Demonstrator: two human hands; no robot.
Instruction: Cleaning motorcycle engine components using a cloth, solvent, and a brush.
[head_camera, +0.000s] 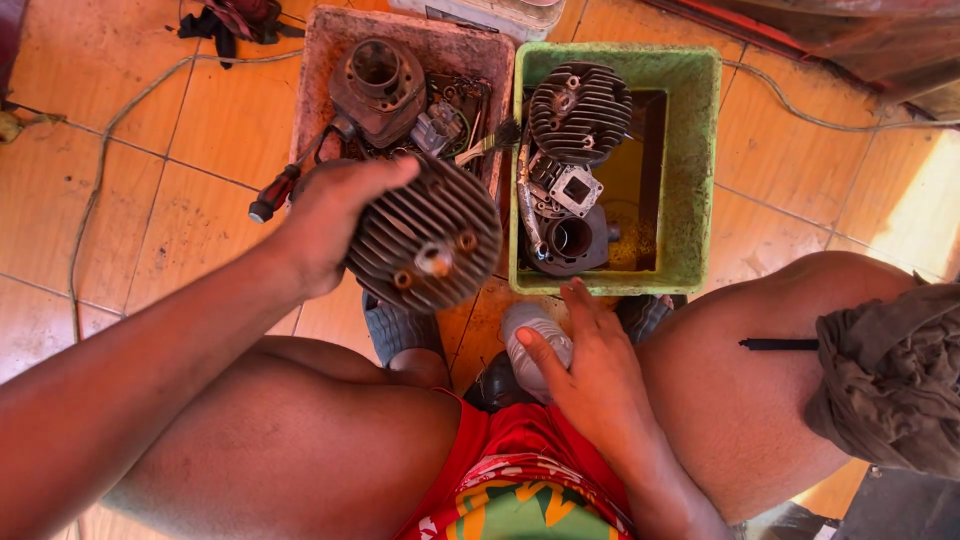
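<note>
Your left hand (325, 225) is clamped around a round, dark, ribbed metal cylinder head (425, 240) held above the tiled floor beside the grimy green plastic tub (700, 150), while your right hand (590, 365) wraps a clear plastic bottle (530, 345) between your knees.

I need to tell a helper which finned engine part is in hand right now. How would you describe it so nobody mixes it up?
Start at the green tray on the tiled floor, then look left, in front of the brown tray. The left hand holds a round finned cylinder head up in the air. Unlike the similar finned head lying in the green tray, it is lifted clear and gripped by its edge.
</note>
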